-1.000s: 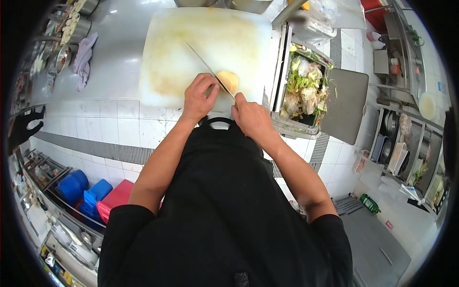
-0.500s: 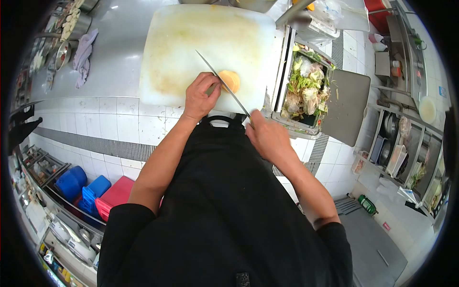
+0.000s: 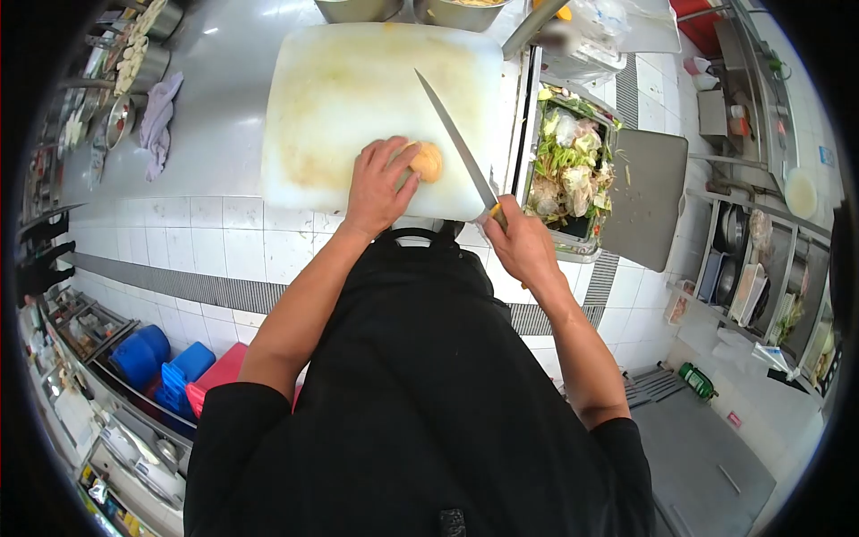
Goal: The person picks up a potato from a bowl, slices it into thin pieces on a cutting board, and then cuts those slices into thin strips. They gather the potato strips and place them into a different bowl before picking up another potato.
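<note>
Yellow-orange and rounded, the food piece [image 3: 429, 163] sits on the white rectangular plastic cutting board [image 3: 358, 80], right of the board's centre and toward its lower edge, in the upper middle of the frame. The left hand [image 3: 379, 188] pinches the left part of the piece between curved fingers and thumb. The right hand [image 3: 524, 238], lower right of the board, is wrapped around the handle of the long, pointed steel knife [image 3: 458, 140]. The blade slants toward the upper left, apart from the piece on its right side; contact between blade and board cannot be determined. The board rests on the grey stainless-steel counter [image 3: 219, 98]. A crumpled lilac cloth [image 3: 159, 121] lies on the counter at upper left. Two round metal bowls [image 3: 461, 18] stand at the top edge of the frame. Green and pale vegetable scraps [image 3: 570, 166] fill a rectangular container [image 3: 582, 251] right of the board.
</note>
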A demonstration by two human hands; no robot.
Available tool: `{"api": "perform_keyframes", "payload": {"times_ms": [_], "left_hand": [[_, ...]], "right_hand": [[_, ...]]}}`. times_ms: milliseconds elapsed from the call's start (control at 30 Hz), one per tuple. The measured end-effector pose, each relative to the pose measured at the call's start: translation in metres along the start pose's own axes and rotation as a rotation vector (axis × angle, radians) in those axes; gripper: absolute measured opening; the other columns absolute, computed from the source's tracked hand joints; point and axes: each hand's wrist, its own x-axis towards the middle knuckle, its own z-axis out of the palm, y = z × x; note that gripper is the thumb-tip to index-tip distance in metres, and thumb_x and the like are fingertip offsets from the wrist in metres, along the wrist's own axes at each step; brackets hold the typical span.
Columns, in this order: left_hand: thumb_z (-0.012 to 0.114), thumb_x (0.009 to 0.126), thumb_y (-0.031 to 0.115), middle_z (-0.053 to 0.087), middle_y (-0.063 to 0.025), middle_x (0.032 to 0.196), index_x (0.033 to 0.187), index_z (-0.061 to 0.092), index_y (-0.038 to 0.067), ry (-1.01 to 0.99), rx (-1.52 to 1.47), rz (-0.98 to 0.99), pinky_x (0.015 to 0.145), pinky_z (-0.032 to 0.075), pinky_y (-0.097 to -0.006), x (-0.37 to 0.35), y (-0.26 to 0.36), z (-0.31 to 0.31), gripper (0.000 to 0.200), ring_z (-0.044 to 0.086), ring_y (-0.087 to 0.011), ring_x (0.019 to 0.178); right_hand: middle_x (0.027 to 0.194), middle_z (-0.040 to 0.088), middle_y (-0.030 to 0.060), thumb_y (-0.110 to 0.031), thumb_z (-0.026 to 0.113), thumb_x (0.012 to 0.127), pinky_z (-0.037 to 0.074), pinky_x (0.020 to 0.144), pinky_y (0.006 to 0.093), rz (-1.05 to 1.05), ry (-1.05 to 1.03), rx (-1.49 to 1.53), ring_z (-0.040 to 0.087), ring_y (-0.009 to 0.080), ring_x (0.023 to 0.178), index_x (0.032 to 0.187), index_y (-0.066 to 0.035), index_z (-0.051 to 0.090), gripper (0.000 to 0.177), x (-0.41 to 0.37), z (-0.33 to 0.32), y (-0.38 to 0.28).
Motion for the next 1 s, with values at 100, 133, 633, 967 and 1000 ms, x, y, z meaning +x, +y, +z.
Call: {"api": "perform_keyframes", "payload": {"times_ms": [100,133,633,967,1000], "left_hand": [[0.069,0.092,0.023,0.061,-0.0074,0.136,0.132,0.065,0.011,-0.002,0.303,0.158,0.109,0.04,-0.0492,0.002,0.008,0.001,0.042,0.049,-0.0355,0.129],[0.069,0.093,0.026,0.06,-0.0069,0.138,0.135,0.063,0.011,-0.007,0.288,0.137,0.112,0.036,-0.0511,0.001,0.006,0.004,0.045,0.048,-0.0351,0.131],[0.068,0.092,0.025,0.06,-0.0079,0.137,0.134,0.062,0.01,0.031,0.175,0.1,0.113,0.035,-0.052,-0.013,0.011,0.0,0.045,0.05,-0.0358,0.128],[0.066,0.088,0.007,0.066,-0.0095,0.109,0.109,0.073,0.006,-0.191,0.121,-0.022,0.089,0.053,-0.042,0.016,0.019,-0.013,0.022,0.063,-0.0318,0.097],[0.066,0.088,0.007,0.066,-0.0095,0.109,0.109,0.073,0.006,-0.193,0.118,-0.023,0.089,0.053,-0.042,0.019,0.02,-0.014,0.022,0.063,-0.0318,0.097]], "right_hand": [[0.074,0.067,0.0254,-0.03,0.061,0.099,0.049,0.067,0.0583,-0.029,0.034,-0.067,0.066,0.0493,0.073,0.113,-0.005,0.053,0.03,-0.006,0.009,0.005],[0.074,0.067,0.0255,-0.03,0.062,0.099,0.05,0.067,0.0579,-0.053,0.056,-0.105,0.066,0.049,0.073,0.114,-0.006,0.054,0.03,-0.007,0.014,0.005],[0.094,0.07,0.027,-0.025,0.062,0.098,0.052,0.074,0.0553,-0.168,0.014,-0.103,0.068,0.0479,0.085,0.134,-0.005,0.051,0.042,-0.006,0.005,-0.008],[0.084,0.071,0.0252,-0.028,0.057,0.102,0.051,0.072,0.0573,-0.178,-0.087,-0.1,0.068,0.048,0.08,0.133,-0.006,0.052,0.039,-0.005,-0.013,-0.027],[0.08,0.07,0.025,-0.03,0.056,0.103,0.051,0.071,0.058,-0.166,-0.113,-0.155,0.068,0.048,0.077,0.131,-0.006,0.052,0.037,-0.006,-0.016,-0.029]]}}
